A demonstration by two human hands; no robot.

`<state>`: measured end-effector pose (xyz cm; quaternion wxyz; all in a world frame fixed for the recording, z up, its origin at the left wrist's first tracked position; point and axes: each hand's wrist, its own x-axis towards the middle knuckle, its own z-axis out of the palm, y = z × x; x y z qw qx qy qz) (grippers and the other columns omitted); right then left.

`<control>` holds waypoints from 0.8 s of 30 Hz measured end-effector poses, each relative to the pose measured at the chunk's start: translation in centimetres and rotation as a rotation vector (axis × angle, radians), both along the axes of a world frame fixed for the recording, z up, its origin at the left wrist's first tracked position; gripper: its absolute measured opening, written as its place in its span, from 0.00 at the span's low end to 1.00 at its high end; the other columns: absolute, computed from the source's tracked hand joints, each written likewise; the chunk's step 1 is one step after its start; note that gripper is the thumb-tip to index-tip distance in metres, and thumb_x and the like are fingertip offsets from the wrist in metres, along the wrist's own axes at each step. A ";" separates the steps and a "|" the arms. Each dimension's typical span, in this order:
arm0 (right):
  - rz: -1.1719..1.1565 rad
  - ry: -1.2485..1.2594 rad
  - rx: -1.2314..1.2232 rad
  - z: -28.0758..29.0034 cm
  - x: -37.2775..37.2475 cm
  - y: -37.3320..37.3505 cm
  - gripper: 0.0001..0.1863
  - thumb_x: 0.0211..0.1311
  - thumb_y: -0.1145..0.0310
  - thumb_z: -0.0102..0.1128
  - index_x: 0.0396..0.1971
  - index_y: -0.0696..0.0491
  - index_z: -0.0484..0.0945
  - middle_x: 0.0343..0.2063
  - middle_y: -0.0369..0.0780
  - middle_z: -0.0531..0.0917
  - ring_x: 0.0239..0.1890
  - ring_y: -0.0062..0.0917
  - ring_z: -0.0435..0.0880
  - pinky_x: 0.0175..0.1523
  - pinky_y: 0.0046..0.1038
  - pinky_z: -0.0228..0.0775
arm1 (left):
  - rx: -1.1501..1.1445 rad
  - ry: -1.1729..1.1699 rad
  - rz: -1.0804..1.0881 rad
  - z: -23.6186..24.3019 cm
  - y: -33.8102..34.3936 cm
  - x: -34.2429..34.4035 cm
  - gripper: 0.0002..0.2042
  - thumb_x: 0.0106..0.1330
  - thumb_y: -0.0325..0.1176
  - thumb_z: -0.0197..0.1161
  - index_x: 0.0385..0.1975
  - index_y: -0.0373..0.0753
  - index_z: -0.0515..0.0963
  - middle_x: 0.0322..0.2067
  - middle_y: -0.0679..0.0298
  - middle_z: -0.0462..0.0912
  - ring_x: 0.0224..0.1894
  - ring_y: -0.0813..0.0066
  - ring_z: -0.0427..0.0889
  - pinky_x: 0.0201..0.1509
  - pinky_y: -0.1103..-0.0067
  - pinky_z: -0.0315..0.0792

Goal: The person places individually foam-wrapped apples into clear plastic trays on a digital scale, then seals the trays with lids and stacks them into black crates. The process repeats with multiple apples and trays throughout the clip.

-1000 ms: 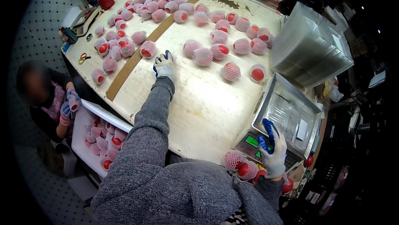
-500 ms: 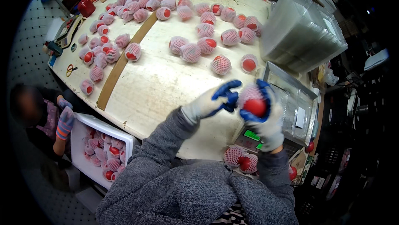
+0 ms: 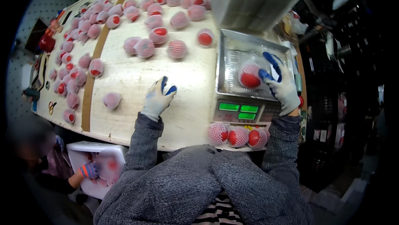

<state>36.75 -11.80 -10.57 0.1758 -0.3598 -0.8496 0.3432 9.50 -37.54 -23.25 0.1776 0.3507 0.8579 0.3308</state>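
Observation:
A red round fruit (image 3: 250, 75) in a pink-white foam net rests in a clear plastic tray on the metal pan of a weighing scale (image 3: 223, 75). My right hand (image 3: 282, 81), in a white glove with blue fingers, is open beside it. Its fingers are spread, and a blue fingertip meets or nearly meets the fruit's right side. Over the pale table, left of the scale, my gloved left hand (image 3: 159, 96) is open and holds nothing. Several netted fruits (image 3: 238, 136) line the table edge below the scale's lit green displays (image 3: 229, 107).
More netted fruits (image 3: 145, 48) are spread across the table, many beyond a brown strip (image 3: 96, 50). A tall stack of clear plastic trays (image 3: 253, 5) stands behind the scale. At lower left, a co-worker's striped-gloved hand (image 3: 88, 170) holds a blurred netted fruit over a white foam box (image 3: 79, 147).
My right hand has set the fruit on the scale and loosened around it. My left hand has moved away leftward. A netted fruit now lies on the near left table. My view has shifted right.

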 end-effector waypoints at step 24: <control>-0.168 0.324 -0.141 -1.4 4.4 -6.2 0.18 0.59 0.74 0.55 0.51 0.60 0.75 0.43 0.43 0.81 0.42 0.23 0.80 0.49 0.23 0.70 | -0.481 0.133 -0.161 -1.3 -0.8 4.4 0.25 0.54 0.45 0.64 0.48 0.37 0.75 0.45 0.52 0.78 0.49 0.55 0.77 0.53 0.68 0.70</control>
